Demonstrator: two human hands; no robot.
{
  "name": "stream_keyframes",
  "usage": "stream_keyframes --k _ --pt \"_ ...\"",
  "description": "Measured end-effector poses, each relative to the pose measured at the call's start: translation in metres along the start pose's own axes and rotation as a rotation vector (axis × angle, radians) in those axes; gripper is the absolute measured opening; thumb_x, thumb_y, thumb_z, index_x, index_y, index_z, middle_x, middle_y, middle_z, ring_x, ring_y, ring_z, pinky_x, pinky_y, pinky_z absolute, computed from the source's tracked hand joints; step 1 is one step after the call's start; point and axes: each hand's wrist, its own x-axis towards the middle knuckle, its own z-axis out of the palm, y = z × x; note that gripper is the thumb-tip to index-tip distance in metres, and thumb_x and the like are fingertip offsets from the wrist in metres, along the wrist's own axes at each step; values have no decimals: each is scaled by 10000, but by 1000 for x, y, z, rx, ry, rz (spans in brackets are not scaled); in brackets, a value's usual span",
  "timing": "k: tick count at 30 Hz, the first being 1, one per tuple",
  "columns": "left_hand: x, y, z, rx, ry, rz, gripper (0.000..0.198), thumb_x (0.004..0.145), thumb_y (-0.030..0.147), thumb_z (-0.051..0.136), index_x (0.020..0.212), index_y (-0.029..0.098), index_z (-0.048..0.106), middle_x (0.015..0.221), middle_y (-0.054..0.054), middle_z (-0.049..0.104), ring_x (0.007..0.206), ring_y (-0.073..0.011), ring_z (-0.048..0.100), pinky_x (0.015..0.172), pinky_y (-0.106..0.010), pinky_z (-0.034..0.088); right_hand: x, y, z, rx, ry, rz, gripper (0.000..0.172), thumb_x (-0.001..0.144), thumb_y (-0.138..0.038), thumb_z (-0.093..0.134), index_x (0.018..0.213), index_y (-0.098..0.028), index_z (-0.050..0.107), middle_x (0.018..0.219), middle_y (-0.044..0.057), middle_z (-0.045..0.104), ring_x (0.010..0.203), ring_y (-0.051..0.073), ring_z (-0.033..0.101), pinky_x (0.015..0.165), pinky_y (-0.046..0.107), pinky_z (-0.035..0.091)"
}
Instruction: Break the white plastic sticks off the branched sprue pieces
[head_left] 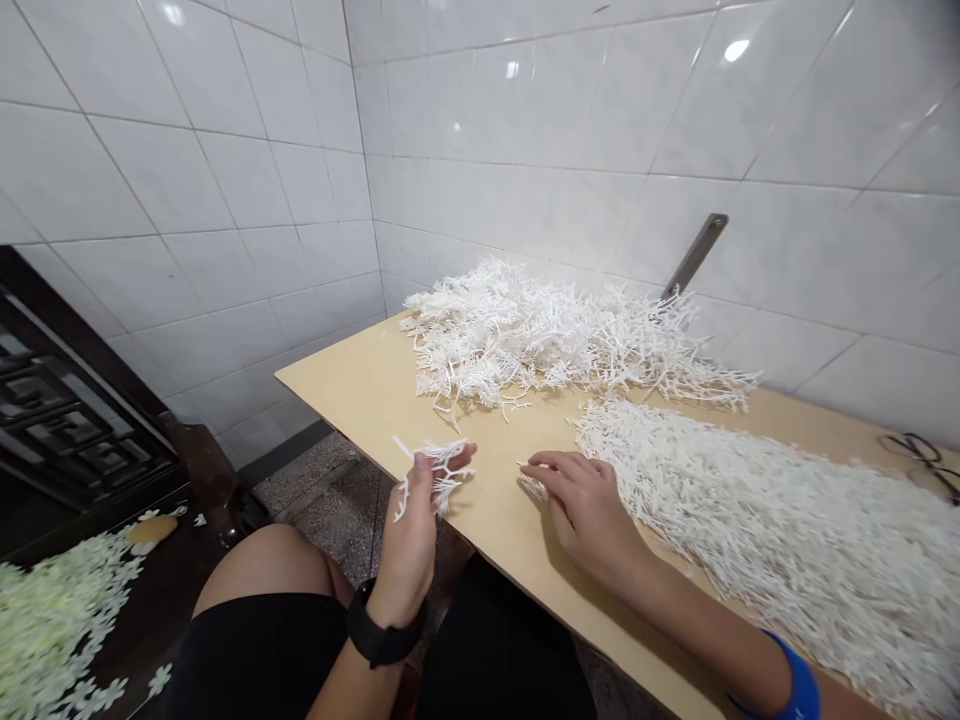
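My left hand (414, 530) is raised at the near edge of a light wooden table (360, 385) and grips a small white branched plastic piece (435, 472) between thumb and fingers. My right hand (585, 505) rests palm down on the tabletop, its fingertips touching a small white piece (534, 487) at the edge of a big heap of white branched pieces (787, 520). A second, looser heap of white pieces (540, 335) lies farther back against the tiled wall. A black watch is on my left wrist and a blue band on my right forearm.
White tiled walls close the corner behind the table. A metal bar (696, 255) leans on the wall behind the far heap. Black scissors (922, 460) lie at the table's right. Pale flower-shaped pieces (52, 620) are piled at lower left beside a dark wooden frame (67, 400).
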Motion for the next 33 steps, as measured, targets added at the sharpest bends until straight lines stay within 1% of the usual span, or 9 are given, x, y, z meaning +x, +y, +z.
stream_keyframes --k 3,6,9,15,17,20,22,25,33 --pt "-12 -10 15 16 -98 -46 512 939 539 440 1101 134 710 1204 -127 700 1170 -242 615 1039 -349 434 0 -14 -1 340 -128 55 189 946 -272 497 991 -188 660 974 74 704 900 217 621 834 376 434" --pt "-19 -15 21 45 -251 -61 486 949 508 442 1172 147 679 1227 -116 687 1148 -246 622 999 -344 464 -1 -23 1 642 -218 116 210 933 -352 525 926 -182 647 855 39 683 770 172 600 719 288 455" --pt "-23 -19 22 96 -320 -51 432 947 469 470 1113 144 700 1149 -115 717 1062 -242 655 938 -325 489 -1 -25 4 704 -231 144 319 935 -371 502 693 -177 578 647 -6 563 629 137 507 617 251 397" --pt "-21 -27 20 10 -125 -91 355 857 489 607 823 141 664 748 -52 723 709 -187 680 715 -287 528 -6 -31 -3 604 -287 28 399 934 -307 454 567 -200 340 566 -53 322 547 102 303 540 245 275" --pt "-12 -19 14 -32 -40 -81 376 842 504 620 718 150 612 555 19 625 542 -131 612 697 -283 530 -9 -32 -8 541 -270 4 412 931 -286 452 545 -199 335 537 -56 319 517 97 296 524 245 266" --pt "9 0 -6 -127 223 9 412 848 533 598 660 169 556 356 122 391 355 -69 451 710 -293 546 -14 -26 -12 459 -234 -1 405 945 -273 435 548 -193 418 508 -45 391 491 103 383 518 242 298" --pt "19 12 -17 -101 355 138 405 871 526 572 703 158 591 428 89 519 431 -79 544 771 -299 547 -13 -17 -11 401 -202 -13 333 953 -260 428 648 -188 540 574 -14 527 557 130 505 561 249 363" --pt "19 15 -20 -65 208 93 436 891 539 534 950 135 688 808 -56 755 783 -168 711 828 -323 540 -9 1 -4 224 -97 -45 221 931 -188 432 859 -192 641 810 50 684 759 195 619 711 313 444" --pt "-4 -9 9 -95 -59 -66 543 919 572 465 1130 128 695 1170 -147 713 1134 -258 638 1057 -403 423 -9 14 5 -22 159 -41 295 902 -114 416 1049 -216 650 1103 93 672 1025 274 599 853 429 404"
